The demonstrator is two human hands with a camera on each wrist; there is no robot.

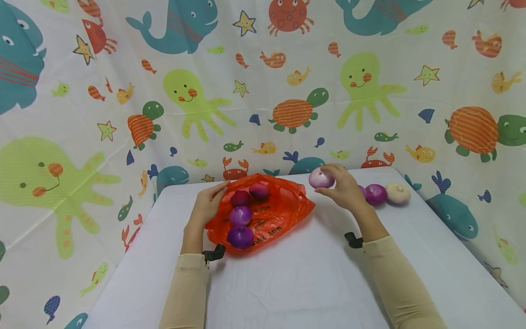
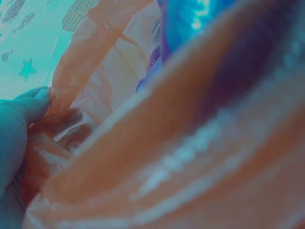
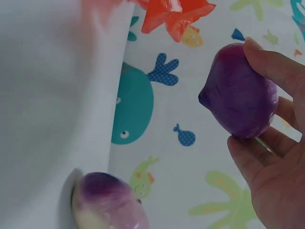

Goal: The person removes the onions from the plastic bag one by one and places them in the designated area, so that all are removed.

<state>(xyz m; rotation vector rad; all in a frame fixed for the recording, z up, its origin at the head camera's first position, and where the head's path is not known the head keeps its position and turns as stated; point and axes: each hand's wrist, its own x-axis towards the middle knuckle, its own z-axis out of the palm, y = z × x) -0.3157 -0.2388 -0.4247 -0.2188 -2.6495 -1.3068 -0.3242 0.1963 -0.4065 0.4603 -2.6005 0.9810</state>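
Observation:
A red plastic bag [image 1: 283,205] lies on the table with several red onions [image 1: 240,215] on or in it. My left hand [image 1: 207,204] is at the bag's left edge; in the left wrist view the thumb [image 2: 35,106] pinches the thin plastic, which fills most of that view, blurred. Raised beyond the bag's right end, my right hand [image 1: 343,187] holds a red onion [image 1: 321,178] between thumb and fingertips. In the right wrist view this onion [image 3: 240,90] looks deep purple, its pointed end facing left.
On the table's right side sit a purple onion [image 1: 376,194] and a pale whitish onion [image 1: 397,194], with another purple one [image 1: 362,191] partly behind my right hand. The white-covered table [image 1: 283,292] ends at a curtain [image 1: 255,151] printed with sea animals.

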